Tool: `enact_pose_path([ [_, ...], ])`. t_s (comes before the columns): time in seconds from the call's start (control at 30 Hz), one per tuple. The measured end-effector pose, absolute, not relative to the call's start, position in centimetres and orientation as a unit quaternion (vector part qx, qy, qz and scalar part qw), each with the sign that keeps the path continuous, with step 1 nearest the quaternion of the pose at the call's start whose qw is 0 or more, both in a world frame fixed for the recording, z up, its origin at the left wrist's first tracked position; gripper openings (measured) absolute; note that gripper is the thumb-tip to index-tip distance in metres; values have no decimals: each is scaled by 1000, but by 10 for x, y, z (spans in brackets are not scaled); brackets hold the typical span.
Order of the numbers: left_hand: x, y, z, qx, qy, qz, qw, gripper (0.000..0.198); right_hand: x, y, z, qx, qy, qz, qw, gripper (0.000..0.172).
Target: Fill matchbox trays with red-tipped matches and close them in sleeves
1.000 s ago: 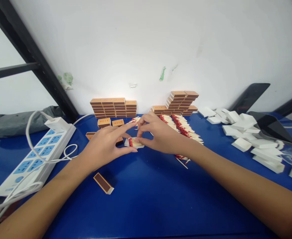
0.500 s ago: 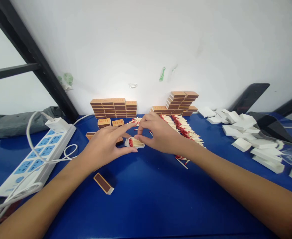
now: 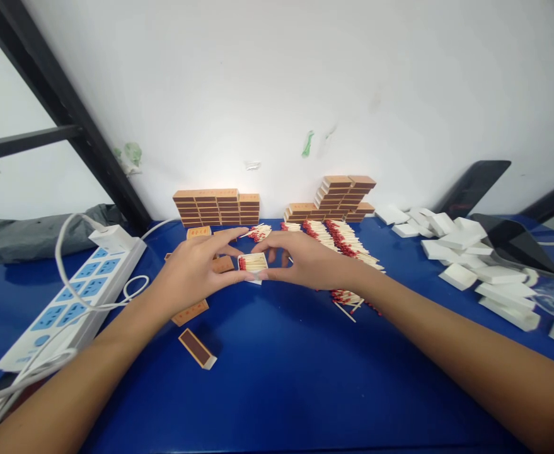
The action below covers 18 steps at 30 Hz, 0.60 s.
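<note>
A small white matchbox tray (image 3: 260, 282) filled with red-headed matches (image 3: 253, 262) sits between my hands, slightly tilted toward me. My left hand (image 3: 192, 261) has its thumb along the near side, with the index finger stretched out above the far side. From the right, my right hand (image 3: 305, 260) grips the tray, thumb at the near side and fingers curled behind. Brown matchbox sleeves (image 3: 223, 265) lie by my left fingers, partly hidden. Past my fingertips is a small heap of loose matches (image 3: 259, 232).
Stacked matchboxes (image 3: 216, 208) line the wall at left, with another stack (image 3: 345, 197) at right. Rows of matches (image 3: 352, 243) lie beyond my right wrist. White trays (image 3: 466, 246) are heaped far right. One sleeve (image 3: 197, 349) lies nearer me; a power strip (image 3: 75, 296) stands left.
My right hand has shifted from above the tray's right end to its near and far sides. The tray now tilts up toward me, and its matches show more fully.
</note>
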State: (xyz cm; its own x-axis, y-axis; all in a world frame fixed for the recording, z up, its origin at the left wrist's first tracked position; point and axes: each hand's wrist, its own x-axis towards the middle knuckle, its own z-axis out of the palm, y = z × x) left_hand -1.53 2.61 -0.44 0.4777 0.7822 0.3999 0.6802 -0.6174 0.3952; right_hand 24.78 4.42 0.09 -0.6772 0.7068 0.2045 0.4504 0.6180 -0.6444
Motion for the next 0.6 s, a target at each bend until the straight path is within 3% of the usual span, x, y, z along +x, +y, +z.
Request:
enact_pose_path([
  [0.13, -21, 31, 0, 873, 413, 256, 41, 96, 247, 46, 2, -351, -871, 240, 245, 23],
  [0.2, -27, 35, 4, 888, 407, 209, -33, 84, 249, 47, 3, -373, -865, 207, 263, 26],
  [0.3, -36, 40, 8, 892, 405, 172, -104, 42, 257, 48, 3, -414, -852, 169, 272, 33],
  [0.6, -42, 44, 1, 895, 416, 138, -78, 35, 304, 21, -11, -469, -820, 156, 289, 34],
])
